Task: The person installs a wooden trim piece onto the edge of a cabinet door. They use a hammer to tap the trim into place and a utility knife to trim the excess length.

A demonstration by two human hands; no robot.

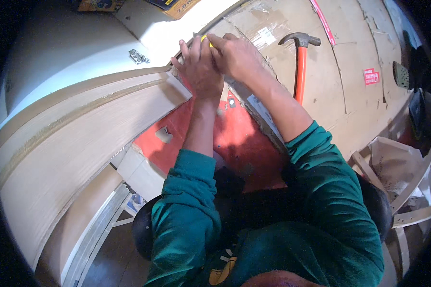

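My left hand (199, 67) lies with its fingers stretched and spread at the far end of a pale wooden panel (115, 107). Just beside it, my right hand (237, 55) is closed, its index finger pointing left across the tips of the left hand. A small yellow object (205, 41) shows between the two hands; most of it is covered by fingers, so its kind cannot be made out. To the right, a claw hammer (300, 67) with an orange handle rests on a cardboard sheet (330, 91).
Small metal pieces (139, 57) lie on the white surface at the upper left. Red sheeting (234, 143) covers the floor beneath my arms, with scraps on it. A wooden frame (412, 191) stands at the right. Boxes (177, 7) sit at the top.
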